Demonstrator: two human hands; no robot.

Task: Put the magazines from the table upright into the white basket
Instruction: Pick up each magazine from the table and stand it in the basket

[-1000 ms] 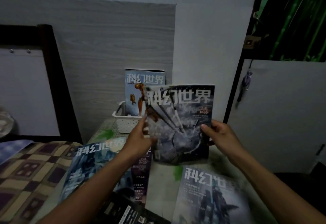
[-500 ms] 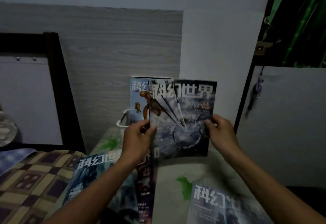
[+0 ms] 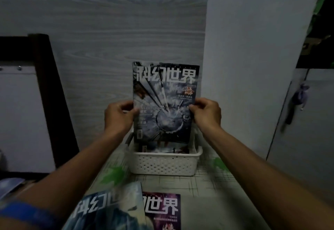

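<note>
Dark grey magazine (image 3: 163,103) held upright above white basket (image 3: 163,164), cover turned toward camera. Left edge pinched by left hand (image 3: 118,115), right edge by right hand (image 3: 207,114); thumbs laid on cover. Lower edge of magazine seen just over basket opening; contact with basket not discernible. Another printed cover glimpsed inside basket, behind front wall. Basket set on table (image 3: 207,193) near wood-grain wall panel (image 3: 108,48). Blue magazine (image 3: 108,210) and purple magazine (image 3: 162,210) laid flat on near table, blue overlapping purple.

arms: two, bare to the elbow | left wrist: blue band (image 3: 27,213) | right wrist: bare
</note>
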